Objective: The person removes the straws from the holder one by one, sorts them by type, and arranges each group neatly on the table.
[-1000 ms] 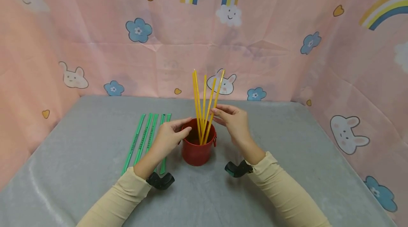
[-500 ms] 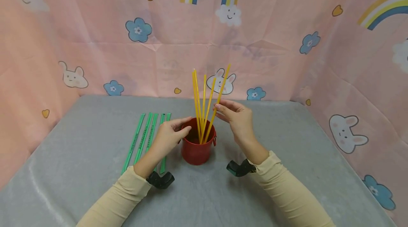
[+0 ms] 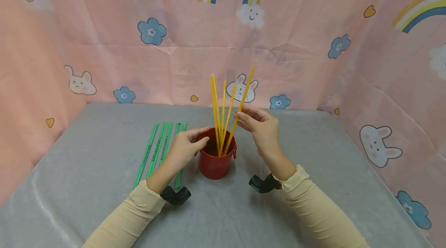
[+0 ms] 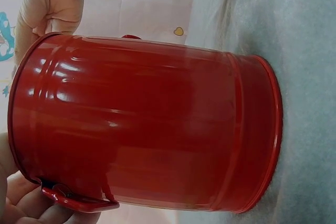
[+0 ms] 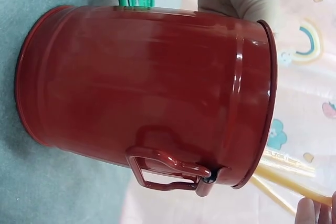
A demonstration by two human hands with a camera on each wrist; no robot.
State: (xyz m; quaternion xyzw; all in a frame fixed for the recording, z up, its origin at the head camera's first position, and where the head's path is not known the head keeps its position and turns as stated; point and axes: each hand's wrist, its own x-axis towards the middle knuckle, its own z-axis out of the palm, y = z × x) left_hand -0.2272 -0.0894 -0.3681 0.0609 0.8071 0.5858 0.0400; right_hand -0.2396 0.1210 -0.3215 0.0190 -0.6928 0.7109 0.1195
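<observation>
Could tip the small red metal bucket (image 3: 215,159) at table centre, steadied only by left hand (image 3: 182,148) curled against its near-left rim, should right hand (image 3: 262,129), pinching one long yellow stick (image 3: 240,108), drag sideways against the others; stick now drawn higher than a second ago.

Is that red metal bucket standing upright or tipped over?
Upright: the red metal bucket stands on its base on the grey table, with yellow sticks poking out of its open top.
</observation>
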